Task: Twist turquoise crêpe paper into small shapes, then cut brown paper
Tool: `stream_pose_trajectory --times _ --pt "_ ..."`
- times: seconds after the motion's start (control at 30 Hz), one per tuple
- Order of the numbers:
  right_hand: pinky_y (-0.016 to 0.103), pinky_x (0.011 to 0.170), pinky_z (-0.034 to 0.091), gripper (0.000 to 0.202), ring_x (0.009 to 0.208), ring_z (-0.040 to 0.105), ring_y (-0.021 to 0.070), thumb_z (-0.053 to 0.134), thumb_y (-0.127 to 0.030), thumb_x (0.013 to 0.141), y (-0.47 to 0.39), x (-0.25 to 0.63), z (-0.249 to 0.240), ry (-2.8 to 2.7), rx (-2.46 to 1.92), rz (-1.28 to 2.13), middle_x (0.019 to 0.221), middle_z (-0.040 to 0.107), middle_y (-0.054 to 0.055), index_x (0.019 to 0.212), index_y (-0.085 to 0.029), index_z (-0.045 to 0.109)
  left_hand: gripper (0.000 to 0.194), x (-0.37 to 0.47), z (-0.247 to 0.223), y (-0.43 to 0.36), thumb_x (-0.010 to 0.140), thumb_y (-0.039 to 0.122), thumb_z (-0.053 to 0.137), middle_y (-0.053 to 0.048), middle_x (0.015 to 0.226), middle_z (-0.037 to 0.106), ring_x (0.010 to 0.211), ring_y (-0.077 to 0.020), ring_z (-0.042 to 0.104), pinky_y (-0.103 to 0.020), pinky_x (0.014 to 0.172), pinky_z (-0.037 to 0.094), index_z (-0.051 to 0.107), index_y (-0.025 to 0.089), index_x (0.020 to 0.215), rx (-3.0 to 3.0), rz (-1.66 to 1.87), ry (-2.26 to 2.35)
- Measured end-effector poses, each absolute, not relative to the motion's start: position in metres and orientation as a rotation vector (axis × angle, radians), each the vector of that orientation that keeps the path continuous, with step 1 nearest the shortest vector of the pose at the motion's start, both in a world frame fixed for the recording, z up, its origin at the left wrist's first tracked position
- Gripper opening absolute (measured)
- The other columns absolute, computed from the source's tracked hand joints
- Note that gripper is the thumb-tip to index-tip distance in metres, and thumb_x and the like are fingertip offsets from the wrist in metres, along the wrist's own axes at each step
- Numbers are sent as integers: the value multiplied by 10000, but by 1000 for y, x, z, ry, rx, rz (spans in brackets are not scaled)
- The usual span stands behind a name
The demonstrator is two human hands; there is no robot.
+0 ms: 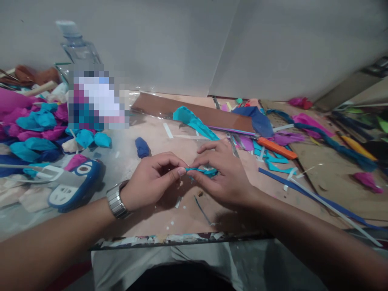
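Note:
Over the near part of the table, my left hand [154, 176] and my right hand [226, 171] meet fingertip to fingertip. Between their thumbs and index fingers they pinch a small turquoise paper strip [209, 171], which looks folded or twisted. Most of it lies under my right hand's fingers. Just beyond my right hand is a longer curled piece of turquoise crepe paper [195, 121]. A dark blue paper bud [142, 147] rests on the table beyond my left hand.
Magenta, turquoise and blue paper petals [36, 121] are heaped at left, beside a blue-and-white cartoon-faced device [75, 186] and a clear bottle [79, 46]. An orange utility knife [277, 148], a brown sheet [194, 113], cardboard [333, 182] and paper scraps lie to the right.

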State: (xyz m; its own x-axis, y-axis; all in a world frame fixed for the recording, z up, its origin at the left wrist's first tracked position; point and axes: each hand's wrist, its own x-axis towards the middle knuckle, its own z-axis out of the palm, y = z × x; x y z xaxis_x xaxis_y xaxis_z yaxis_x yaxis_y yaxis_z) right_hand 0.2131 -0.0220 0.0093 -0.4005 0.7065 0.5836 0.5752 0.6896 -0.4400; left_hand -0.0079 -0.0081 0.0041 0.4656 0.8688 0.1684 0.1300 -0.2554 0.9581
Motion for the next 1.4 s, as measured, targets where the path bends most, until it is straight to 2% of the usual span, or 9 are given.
stream_pose_trajectory --times 0.57,0.8,0.9,1.07,1.2,1.4 --pt "450 984 463 11 1010 641 233 747 -258 939 -20 214 9 -2138 -869 232 882 769 8 929 -255 746 250 -9 -1 -2 903 385 754 -41 782 732 693 -129 620 -230 647 494 764 139 862 1490 751 863" --pt "432 1007 476 113 1021 643 220 752 -259 940 -19 216 5 -2151 -842 328 941 792 -1 1049 -277 777 276 -10 1 -1 903 403 750 -51 791 729 714 -139 614 -232 645 482 753 136 833 1486 699 831" --pt "445 1017 465 96 1043 632 227 772 -260 924 -19 217 6 -2144 -839 296 912 785 2 1019 -268 784 279 -10 1 -1 904 403 749 -50 790 725 718 -136 605 -227 643 472 751 134 830 1471 688 836" --pt "459 998 438 32 1034 623 242 762 -247 924 -21 216 13 -2147 -857 244 863 767 10 955 -241 756 319 -9 0 -4 908 450 739 -10 694 645 608 -104 532 -203 551 411 733 136 853 1410 672 842" --pt "456 984 442 28 1018 632 247 757 -244 920 -21 214 14 -2139 -866 253 858 764 11 942 -246 739 297 -9 -2 -5 919 443 729 -7 718 638 619 -111 542 -209 555 424 699 148 899 1410 684 826" --pt "458 980 434 50 1014 641 252 748 -303 932 -20 215 13 -2158 -865 200 848 762 16 934 -254 738 263 -7 -2 -8 1004 403 611 0 748 619 651 -108 541 -208 585 447 632 155 918 1525 713 743"
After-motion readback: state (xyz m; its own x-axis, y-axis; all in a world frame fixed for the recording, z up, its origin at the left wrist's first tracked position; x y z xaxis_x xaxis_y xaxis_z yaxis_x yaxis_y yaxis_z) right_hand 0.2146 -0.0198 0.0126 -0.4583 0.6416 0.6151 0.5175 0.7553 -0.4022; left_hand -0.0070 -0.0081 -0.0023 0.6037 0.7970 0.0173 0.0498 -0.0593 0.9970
